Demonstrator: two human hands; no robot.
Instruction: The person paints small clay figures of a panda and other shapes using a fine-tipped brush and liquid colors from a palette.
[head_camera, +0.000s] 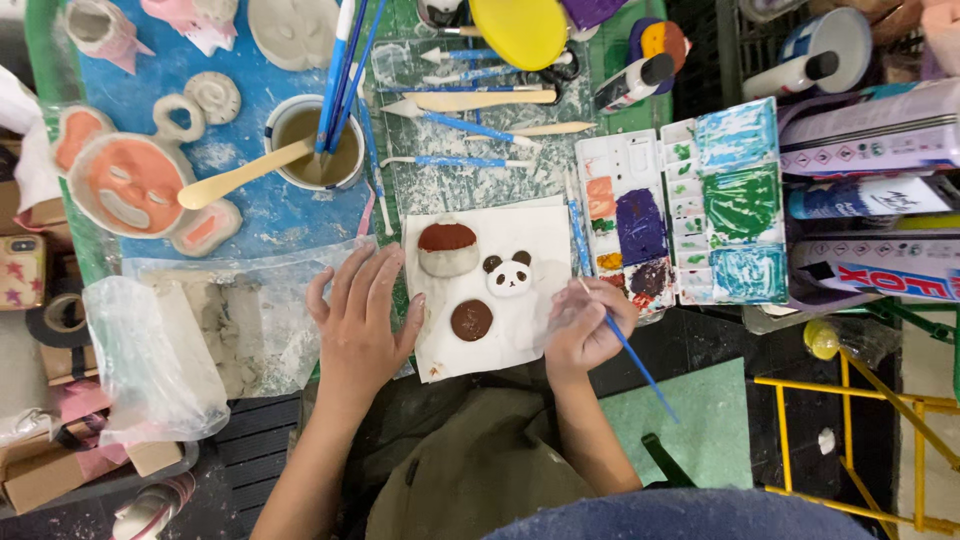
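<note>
Right hand (583, 328) pinches a blue paintbrush (625, 345) in closed fingers beside the panda piece (510, 274) on the white paper (540, 235) at the desk's near edge, left hand (362, 318) spread flat, holding nothing, pinning the paper's edge — best kept pressing for short, light strokes.

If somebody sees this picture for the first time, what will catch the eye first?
Probably the small panda face on the white sheet in the middle, beside a brown disc and a red-topped piece. The right hand holds a blue paintbrush next to a paint palette. At far left lies an orange clay face.
</note>
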